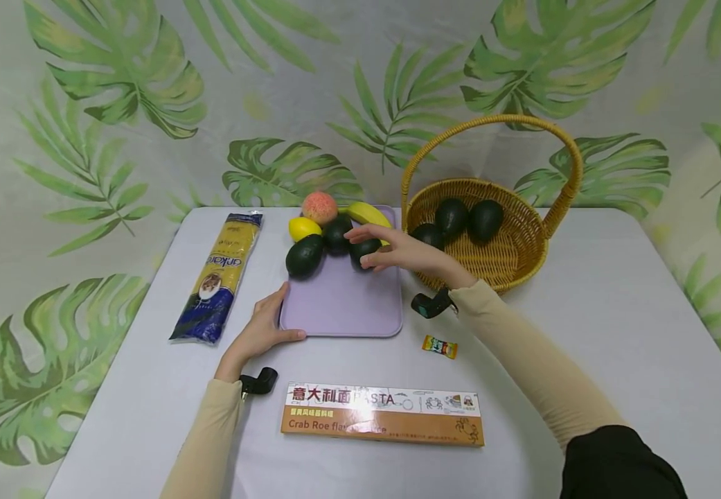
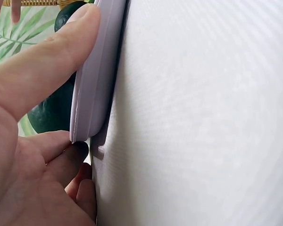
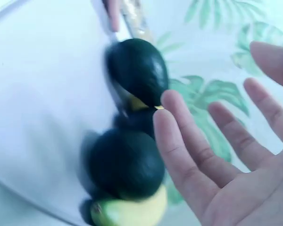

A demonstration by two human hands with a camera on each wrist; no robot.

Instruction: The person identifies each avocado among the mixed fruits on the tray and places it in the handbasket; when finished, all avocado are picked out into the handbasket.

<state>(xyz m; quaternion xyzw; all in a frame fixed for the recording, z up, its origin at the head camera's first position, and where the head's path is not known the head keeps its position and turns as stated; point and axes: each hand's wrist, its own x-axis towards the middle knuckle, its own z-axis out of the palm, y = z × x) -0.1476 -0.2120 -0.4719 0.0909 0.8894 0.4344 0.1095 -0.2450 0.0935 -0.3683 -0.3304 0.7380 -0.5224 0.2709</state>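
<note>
We note the left hand (image 1: 262, 329) gripping the lilac tray (image 1: 343, 308) at its near left corner. The rightmost avocado (image 1: 365, 249) of 3 on it lies just left of the nearer palm, the right hand's (image 1: 402, 251), partly under its fingers; we cannot tell the long axis. Right fingers spread, pinching nothing; contact unresolved.

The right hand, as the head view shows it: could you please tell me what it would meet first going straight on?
Most likely the middle avocado of the three on the tray; the right hand points that way. Height is unclear, so it might pass above.
</note>
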